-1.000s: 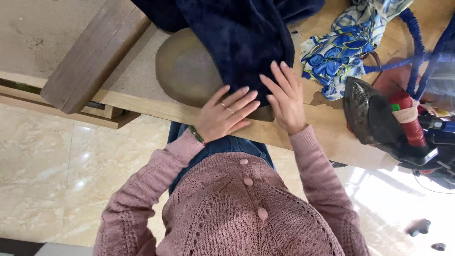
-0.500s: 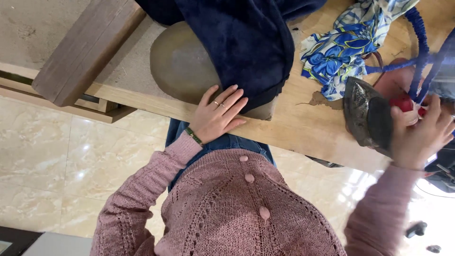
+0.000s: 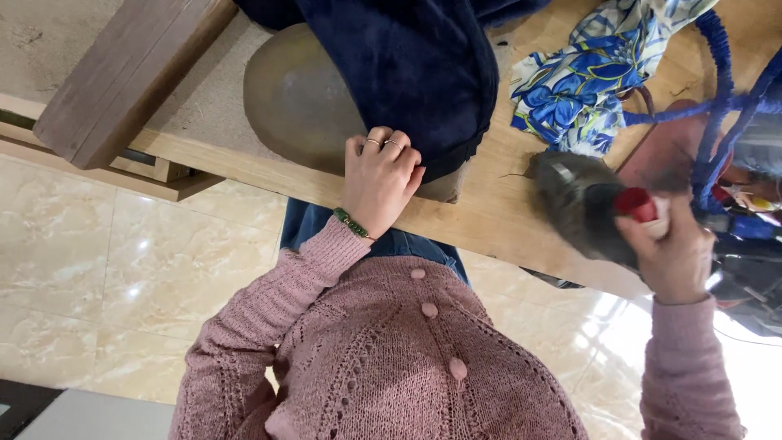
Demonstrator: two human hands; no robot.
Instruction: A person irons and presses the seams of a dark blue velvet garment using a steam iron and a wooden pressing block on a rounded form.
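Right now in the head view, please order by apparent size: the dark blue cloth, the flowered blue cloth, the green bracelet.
1. dark blue cloth, partly cut off
2. flowered blue cloth
3. green bracelet

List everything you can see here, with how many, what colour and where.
Dark cloth: one, navy blue, draped over the pad at the table's near edge.
Rounded pressing pad: one, grey-brown, on the table under the cloth.
Flowered fabric: one, blue, white and green, crumpled on the table to the right of the cloth.
Iron: one, dark with a red handle part, blurred, above the table's right side.
Cord: one, blue, looping at far right.
Table: one, light wood, across the top.
Floor tiles: cream, glossy, below.
Cardigan: one, pink knit with buttons, worn.
Bracelet: one, green beads, left wrist.
Left hand: fingers curled on the cloth's edge.
Right hand: gripping the iron.
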